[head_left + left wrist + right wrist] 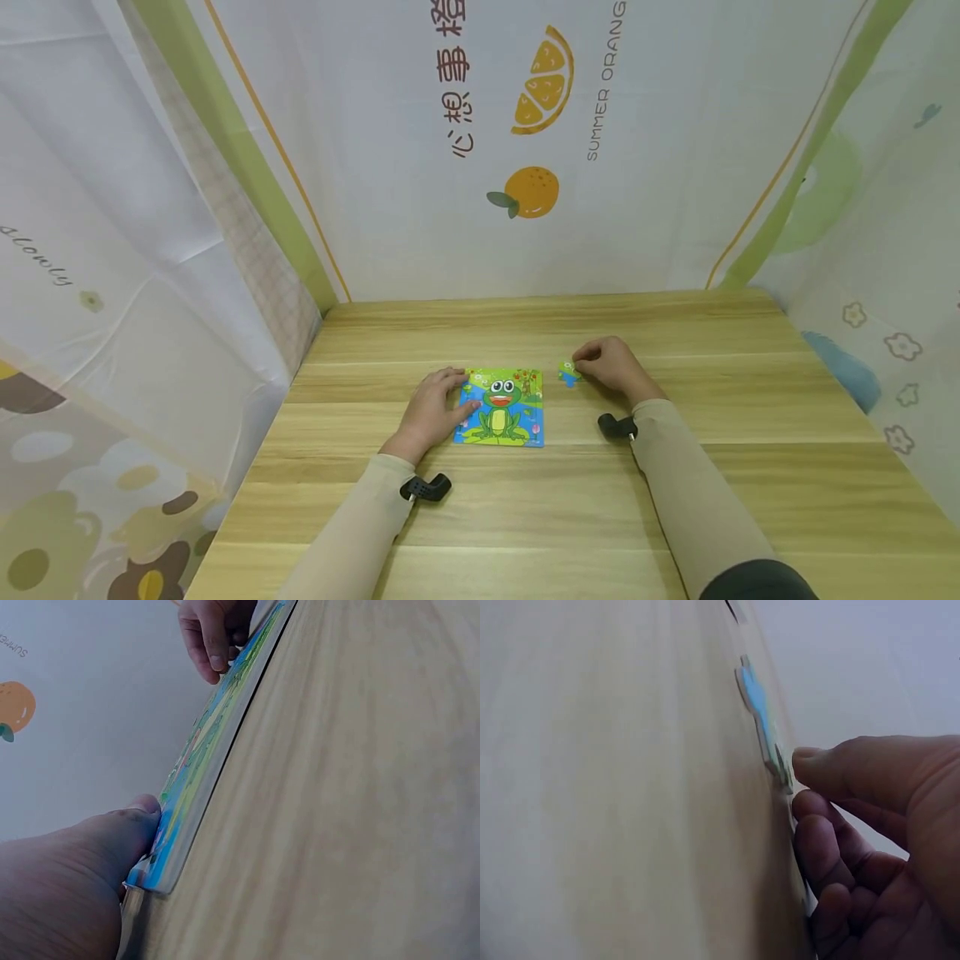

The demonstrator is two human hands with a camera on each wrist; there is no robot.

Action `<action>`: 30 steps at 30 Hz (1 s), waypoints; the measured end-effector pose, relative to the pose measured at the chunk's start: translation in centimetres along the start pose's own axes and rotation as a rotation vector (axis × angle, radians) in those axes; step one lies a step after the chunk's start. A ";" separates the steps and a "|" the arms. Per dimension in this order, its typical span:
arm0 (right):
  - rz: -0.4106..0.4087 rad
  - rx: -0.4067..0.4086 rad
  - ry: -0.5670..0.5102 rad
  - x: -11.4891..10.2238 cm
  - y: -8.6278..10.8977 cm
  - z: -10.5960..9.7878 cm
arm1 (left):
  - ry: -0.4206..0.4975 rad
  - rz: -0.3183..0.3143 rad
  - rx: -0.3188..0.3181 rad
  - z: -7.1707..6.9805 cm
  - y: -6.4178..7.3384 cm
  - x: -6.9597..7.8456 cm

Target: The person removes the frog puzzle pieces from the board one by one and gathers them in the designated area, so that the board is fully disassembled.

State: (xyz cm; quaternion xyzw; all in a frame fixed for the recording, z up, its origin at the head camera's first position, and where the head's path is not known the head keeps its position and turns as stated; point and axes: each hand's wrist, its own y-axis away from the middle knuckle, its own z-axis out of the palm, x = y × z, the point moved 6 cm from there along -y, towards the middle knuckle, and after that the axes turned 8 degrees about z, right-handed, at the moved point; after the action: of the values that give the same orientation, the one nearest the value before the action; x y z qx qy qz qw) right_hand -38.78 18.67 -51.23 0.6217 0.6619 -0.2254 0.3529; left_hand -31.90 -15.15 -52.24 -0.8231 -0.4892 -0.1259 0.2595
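Observation:
A square frog jigsaw puzzle (498, 408) lies flat on the wooden table. My left hand (433, 410) rests at its left side, fingers stretched along the upper left corner, the thumb lying on the picture. In the left wrist view, that thumb (139, 817) touches the puzzle's edge; the other fingers are hidden. To the right of the puzzle, apart from it, is a green and blue puzzle piece (568, 374). My right hand (611, 365) pinches the piece's right end between thumb and curled fingers. Close up, the piece (759, 712) stays low against the tabletop.
The wooden table (480, 517) reaches back to a white curtain (390, 208) printed with oranges. More printed curtains hang at the left and right sides. A black wrist camera (426, 487) sits on the left sleeve, and another black camera (617, 426) on the right.

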 end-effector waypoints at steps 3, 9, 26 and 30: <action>-0.002 0.004 -0.001 -0.2 0.0 0.0 | -0.004 -0.003 -0.001 0.0 0.0 0.0; -0.017 0.006 -0.030 -0.8 -0.1 0.4 | -0.006 -0.010 -0.001 0.1 0.0 -0.1; -0.064 -0.037 -0.056 -3.6 -0.5 3.1 | 0.016 0.009 0.011 -0.1 0.1 0.2; -0.074 -0.039 -0.060 -4.2 -0.7 3.9 | 0.015 0.013 0.015 -0.1 0.1 0.2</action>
State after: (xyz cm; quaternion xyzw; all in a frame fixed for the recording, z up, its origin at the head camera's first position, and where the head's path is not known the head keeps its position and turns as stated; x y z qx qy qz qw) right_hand -38.79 12.89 -50.69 0.5827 0.6779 -0.2441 0.3758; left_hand -31.69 -15.15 -52.11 -0.8234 -0.4828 -0.1266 0.2699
